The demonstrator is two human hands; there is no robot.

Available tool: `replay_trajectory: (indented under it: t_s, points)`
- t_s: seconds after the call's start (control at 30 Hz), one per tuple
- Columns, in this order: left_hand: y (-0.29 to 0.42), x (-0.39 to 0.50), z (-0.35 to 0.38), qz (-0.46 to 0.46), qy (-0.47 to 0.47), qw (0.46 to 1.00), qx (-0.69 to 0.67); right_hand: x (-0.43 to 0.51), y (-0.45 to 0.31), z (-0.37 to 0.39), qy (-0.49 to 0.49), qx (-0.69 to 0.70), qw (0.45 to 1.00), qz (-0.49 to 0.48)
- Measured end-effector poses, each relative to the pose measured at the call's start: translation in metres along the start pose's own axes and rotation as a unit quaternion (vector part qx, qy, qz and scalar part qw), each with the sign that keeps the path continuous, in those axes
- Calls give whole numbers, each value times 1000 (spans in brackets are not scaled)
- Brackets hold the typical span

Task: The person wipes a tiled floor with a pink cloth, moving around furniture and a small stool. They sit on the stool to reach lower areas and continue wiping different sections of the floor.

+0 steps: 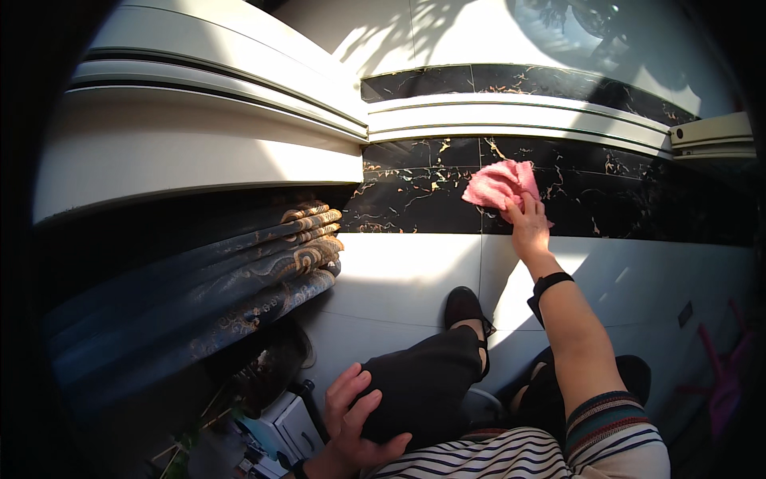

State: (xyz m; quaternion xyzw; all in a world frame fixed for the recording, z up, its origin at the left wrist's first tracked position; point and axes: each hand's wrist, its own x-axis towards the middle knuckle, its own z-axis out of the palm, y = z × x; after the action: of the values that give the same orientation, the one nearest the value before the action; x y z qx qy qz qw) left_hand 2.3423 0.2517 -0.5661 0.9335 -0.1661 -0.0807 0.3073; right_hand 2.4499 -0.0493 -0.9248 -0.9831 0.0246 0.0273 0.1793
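Observation:
A crumpled pink cloth [501, 184] lies on the black marbled tile strip [413, 200] beside the white sliding-door track [514, 123]. My right hand [529, 224] grips its near edge, the arm stretched forward with a black band at the wrist. My left hand [359, 422] rests on my bent knee in black trousers, fingers spread and holding nothing.
Patterned dark blue curtains [257, 293] hang at the left, below a white door frame [209, 143]. A small white cabinet [293, 428] and a plant stand at the lower left. A pink object [725, 383] is at the far right. Bright sunlight falls on the pale floor tiles [389, 269].

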Motion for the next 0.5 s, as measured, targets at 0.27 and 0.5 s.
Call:
replay_trajectory:
  t_s: [0.27, 0.5]
  points:
    - [-80, 47, 32, -217, -59, 851, -475, -49, 44, -103, 49, 279, 934, 220]
    - [-76, 111, 104, -13, -174, 939, -297, -59, -82, -174, -73, 703, 690, 153]
